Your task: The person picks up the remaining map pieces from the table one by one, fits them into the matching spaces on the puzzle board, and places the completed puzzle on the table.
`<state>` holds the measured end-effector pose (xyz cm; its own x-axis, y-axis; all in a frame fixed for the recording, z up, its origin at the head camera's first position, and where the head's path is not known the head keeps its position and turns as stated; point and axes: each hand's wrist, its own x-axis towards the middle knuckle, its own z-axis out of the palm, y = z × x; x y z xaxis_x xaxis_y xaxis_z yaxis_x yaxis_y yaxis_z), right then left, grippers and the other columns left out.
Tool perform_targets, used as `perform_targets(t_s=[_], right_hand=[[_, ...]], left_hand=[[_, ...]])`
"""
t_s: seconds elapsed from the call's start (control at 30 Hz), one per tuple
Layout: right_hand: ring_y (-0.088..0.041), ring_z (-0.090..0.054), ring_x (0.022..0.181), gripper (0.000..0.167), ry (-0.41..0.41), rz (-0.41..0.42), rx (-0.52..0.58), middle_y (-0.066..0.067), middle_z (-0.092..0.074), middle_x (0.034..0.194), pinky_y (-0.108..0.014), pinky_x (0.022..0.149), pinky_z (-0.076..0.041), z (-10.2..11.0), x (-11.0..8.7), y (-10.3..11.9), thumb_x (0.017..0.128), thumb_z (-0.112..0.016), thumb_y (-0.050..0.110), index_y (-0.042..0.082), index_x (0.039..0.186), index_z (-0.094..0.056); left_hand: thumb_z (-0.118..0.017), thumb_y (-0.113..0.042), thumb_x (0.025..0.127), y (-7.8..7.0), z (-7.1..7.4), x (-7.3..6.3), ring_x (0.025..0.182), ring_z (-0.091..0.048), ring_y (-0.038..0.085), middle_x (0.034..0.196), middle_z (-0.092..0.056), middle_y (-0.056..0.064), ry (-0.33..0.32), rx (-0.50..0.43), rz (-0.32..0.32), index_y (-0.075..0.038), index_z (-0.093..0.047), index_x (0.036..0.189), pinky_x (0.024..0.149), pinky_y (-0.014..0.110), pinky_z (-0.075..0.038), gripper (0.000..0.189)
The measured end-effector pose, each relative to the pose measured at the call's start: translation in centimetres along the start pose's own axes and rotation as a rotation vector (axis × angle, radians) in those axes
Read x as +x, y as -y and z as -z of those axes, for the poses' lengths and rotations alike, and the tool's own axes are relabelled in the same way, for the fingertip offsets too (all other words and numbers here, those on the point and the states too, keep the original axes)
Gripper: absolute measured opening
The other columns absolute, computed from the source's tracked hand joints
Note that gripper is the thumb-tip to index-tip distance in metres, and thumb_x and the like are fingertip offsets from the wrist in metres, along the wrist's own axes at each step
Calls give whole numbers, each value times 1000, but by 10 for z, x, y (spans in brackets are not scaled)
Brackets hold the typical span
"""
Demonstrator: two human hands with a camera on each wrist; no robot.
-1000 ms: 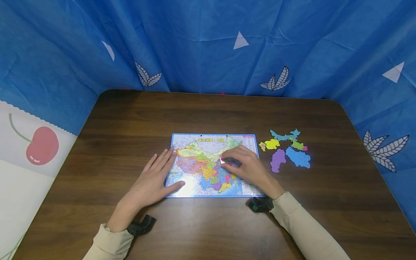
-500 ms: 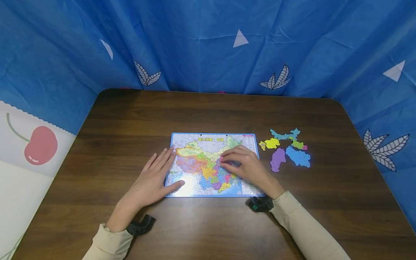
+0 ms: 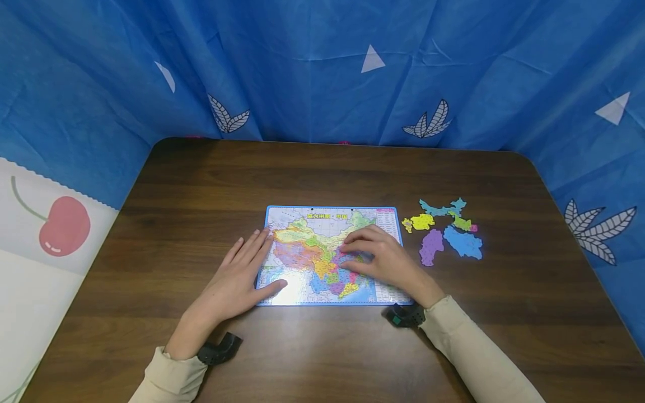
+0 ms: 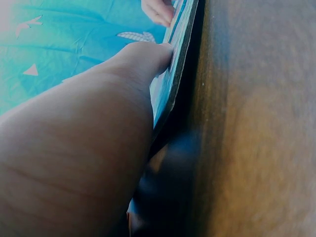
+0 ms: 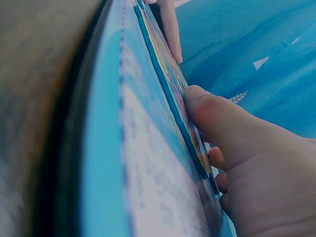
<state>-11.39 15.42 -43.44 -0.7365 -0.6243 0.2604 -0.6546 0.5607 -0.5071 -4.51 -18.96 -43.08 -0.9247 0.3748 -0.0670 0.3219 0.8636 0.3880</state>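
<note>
A map puzzle board (image 3: 385, 224) with a blue border lies flat on the table, its middle covered by coloured map pieces. My left hand (image 3: 234, 280) rests palm down at the board's left edge, fingers spread, fingertips and thumb on the board. Over the board's right half is my right hand (image 3: 385, 258), thumb and forefinger apart and touching the map around a small pink puzzle piece (image 3: 342, 253) that lies on it. In the right wrist view the right thumb (image 5: 202, 101) presses on the layer of pieces; the other fingertips are mostly hidden behind it.
Loose puzzle pieces lie right of the board: a purple piece (image 3: 431, 247), a blue piece (image 3: 463, 242), a yellow piece (image 3: 422, 221), a teal piece (image 3: 442, 210), and several smaller ones. A blue curtain (image 3: 312, 73) hangs behind the brown table (image 3: 322, 173).
The pink piece, tilted between the right thumb and forefinger with its white side showing, has come down flat onto the map. The right fingers have spread apart. My left hand stays still.
</note>
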Motion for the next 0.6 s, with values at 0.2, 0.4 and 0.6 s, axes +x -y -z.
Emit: perform_targets(t_s=[0.2, 0.4, 0.6], right_hand=[[-11, -58, 116, 38, 11, 17, -6, 9, -70, 120, -36, 98, -55, 0, 0, -1, 83, -87, 43, 22, 114, -81], [-12, -56, 119, 41, 45, 22, -24, 8, -68, 125, -36, 99, -54, 2, -2, -1, 85, -84, 45, 22, 119, -79], [-12, -56, 120, 44, 41, 21, -23, 9, -68, 127, -37, 100, -54, 2, -5, -1, 86, -83, 47, 23, 122, -77]], left_hand=[[-55, -74, 92, 1, -1, 0, 161, -10, 28, 174, -11, 5, 1, 1, 2, -11, -23, 165, 129, 52, -5, 102], [-55, -74, 92, 1, -1, 0, 161, -10, 28, 174, -11, 6, -6, 6, 0, -11, -23, 165, 129, 52, -5, 102], [-55, -74, 92, 1, -2, 0, 161, -10, 28, 174, -11, 5, -4, 10, 3, -11, -23, 165, 129, 52, -5, 102]])
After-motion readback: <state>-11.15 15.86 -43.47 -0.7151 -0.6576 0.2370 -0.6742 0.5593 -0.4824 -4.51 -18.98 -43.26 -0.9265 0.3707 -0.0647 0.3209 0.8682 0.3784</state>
